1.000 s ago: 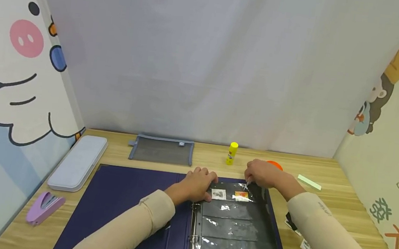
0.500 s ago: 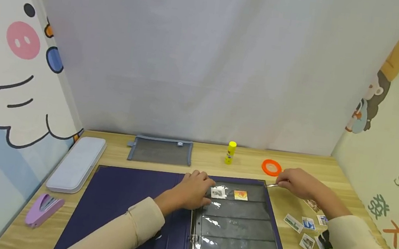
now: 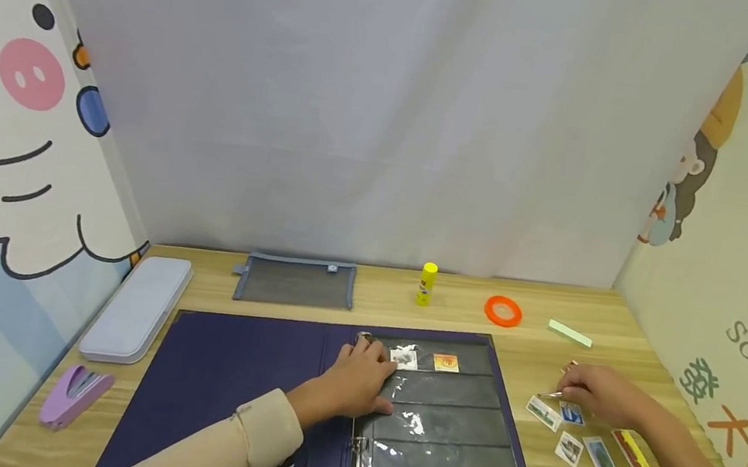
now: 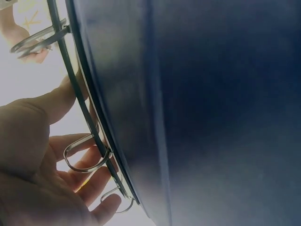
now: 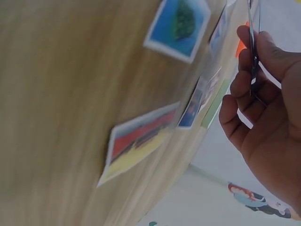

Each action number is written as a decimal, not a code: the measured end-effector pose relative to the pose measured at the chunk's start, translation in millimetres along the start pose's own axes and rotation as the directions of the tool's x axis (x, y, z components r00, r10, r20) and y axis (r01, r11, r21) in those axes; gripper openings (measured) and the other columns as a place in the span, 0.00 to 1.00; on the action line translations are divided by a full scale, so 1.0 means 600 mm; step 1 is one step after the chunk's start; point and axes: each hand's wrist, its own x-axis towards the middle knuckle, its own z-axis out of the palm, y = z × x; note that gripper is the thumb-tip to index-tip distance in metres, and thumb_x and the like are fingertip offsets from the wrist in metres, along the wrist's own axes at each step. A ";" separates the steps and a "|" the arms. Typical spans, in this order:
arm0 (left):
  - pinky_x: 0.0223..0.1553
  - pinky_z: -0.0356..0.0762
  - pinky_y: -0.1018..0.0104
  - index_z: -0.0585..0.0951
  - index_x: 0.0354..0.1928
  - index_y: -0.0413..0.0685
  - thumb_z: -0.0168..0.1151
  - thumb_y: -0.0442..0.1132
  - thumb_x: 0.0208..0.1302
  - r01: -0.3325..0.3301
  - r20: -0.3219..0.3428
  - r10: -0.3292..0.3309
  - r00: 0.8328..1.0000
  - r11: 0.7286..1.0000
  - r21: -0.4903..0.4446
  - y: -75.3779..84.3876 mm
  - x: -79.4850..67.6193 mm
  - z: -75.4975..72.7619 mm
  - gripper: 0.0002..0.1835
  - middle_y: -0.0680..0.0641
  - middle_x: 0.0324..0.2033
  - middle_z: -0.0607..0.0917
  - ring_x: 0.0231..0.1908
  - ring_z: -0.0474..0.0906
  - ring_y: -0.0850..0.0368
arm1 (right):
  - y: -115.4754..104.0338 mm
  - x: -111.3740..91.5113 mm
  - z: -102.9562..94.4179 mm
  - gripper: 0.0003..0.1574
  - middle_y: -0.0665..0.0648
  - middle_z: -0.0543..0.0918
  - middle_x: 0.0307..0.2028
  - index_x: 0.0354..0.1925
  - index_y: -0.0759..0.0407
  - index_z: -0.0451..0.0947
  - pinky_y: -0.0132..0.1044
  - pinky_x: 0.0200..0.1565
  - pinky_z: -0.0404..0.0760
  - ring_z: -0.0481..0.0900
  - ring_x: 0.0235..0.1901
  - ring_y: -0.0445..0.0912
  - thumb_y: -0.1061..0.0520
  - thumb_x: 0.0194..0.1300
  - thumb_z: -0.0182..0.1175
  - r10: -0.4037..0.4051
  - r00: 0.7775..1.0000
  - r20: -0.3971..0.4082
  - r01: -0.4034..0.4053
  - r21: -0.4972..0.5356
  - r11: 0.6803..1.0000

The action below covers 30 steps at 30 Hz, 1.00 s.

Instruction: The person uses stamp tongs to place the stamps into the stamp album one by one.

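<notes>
An open navy stamp album [image 3: 238,372] lies on the table, with a black pocket page [image 3: 448,429] on its right side. Two stamps sit in the top pocket: a grey one [image 3: 404,359] and an orange one [image 3: 446,362]. My left hand [image 3: 354,379] rests at the page's inner edge, fingers relaxed, beside the metal binder rings [image 4: 84,160]. Right of the album, my right hand [image 3: 603,392] pinches metal tweezers [image 5: 254,70] between thumb and fingers. Their tips are close over a green stamp [image 3: 544,413] and a blue stamp [image 3: 572,413].
More loose stamps lie nearby, including a red-and-yellow one [image 3: 632,452]. Behind the album are a mesh pouch [image 3: 298,283], a glue stick [image 3: 426,284], an orange ring [image 3: 503,311] and a pale green strip [image 3: 569,334]. A white case [image 3: 136,309] and purple stapler [image 3: 76,395] stand left.
My right hand has drawn the tweezers away from the top pocket, moving right and down to the loose stamps. The orange stamp stays in the pocket. My left hand has shifted slightly down.
</notes>
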 end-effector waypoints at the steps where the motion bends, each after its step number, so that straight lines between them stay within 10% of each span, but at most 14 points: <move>1: 0.48 0.66 0.53 0.75 0.62 0.57 0.61 0.66 0.55 0.001 -0.001 -0.001 1.000 1.000 0.004 0.000 0.000 0.000 0.35 0.52 0.54 0.74 0.55 0.67 0.51 | 0.002 -0.004 0.000 0.08 0.42 0.81 0.31 0.33 0.50 0.81 0.31 0.33 0.73 0.71 0.31 0.28 0.59 0.66 0.57 0.002 1.000 0.001 -0.002 0.003 1.000; 30: 0.47 0.65 0.53 0.74 0.49 0.58 0.75 0.58 0.43 0.062 0.028 -0.058 0.998 0.984 -0.168 0.001 0.020 -0.005 0.31 0.51 0.51 0.77 0.53 0.68 0.50 | 0.003 -0.009 -0.001 0.08 0.42 0.77 0.29 0.32 0.50 0.79 0.31 0.32 0.71 0.68 0.30 0.29 0.61 0.66 0.56 0.028 0.999 0.019 -0.028 -0.018 0.999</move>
